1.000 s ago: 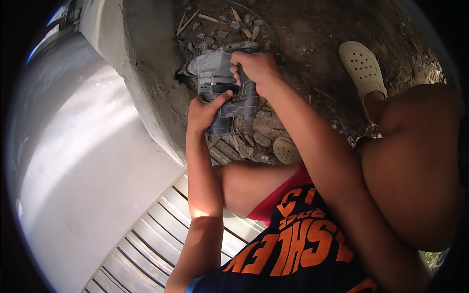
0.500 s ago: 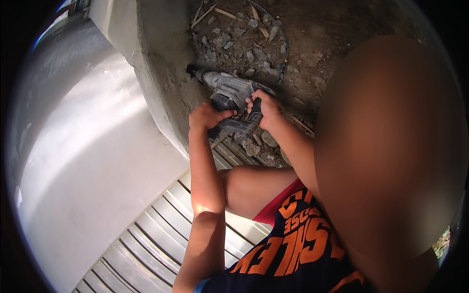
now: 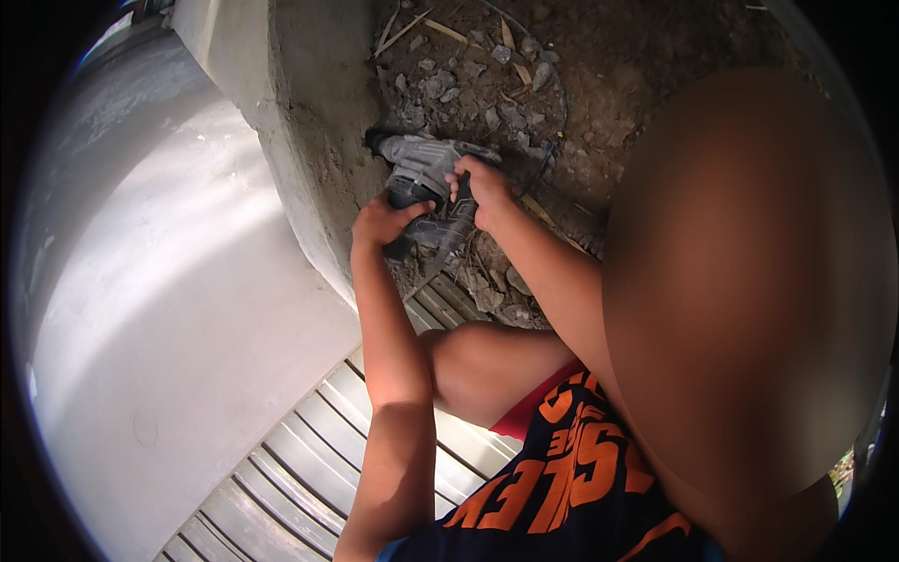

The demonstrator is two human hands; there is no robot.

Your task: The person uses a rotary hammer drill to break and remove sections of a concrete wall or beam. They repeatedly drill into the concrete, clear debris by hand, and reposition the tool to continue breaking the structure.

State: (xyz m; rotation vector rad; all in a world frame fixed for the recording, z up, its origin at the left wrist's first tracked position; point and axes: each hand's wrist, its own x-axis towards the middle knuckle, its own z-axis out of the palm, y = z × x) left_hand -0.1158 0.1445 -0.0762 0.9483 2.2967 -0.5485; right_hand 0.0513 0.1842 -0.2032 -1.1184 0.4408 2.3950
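Note:
A grey and black rotary hammer (image 3: 426, 167), dusty over its body, lies sideways with its dark nose against the base of the rough concrete wall. No bit shows at the nose. My left hand (image 3: 384, 220) is wrapped round the near side of its black body, thumb laid across it. Farther right, my right hand (image 3: 482, 190) grips the rear handle, fingers curled round it. Some of the tool's underside is hidden by my hands.
The rough concrete wall (image 3: 323, 122) rises at the left, beside a smooth pale panel (image 3: 197, 309). Broken stones (image 3: 440, 86) and wood splinters litter the dirt. A thin cable (image 3: 564, 98) curves across it. Ribbed metal sheeting (image 3: 281, 468) lies below; a blurred patch covers the right.
The rotary hammer and both hands have shifted a little to the left in the view. The grip of each hand looks the same.

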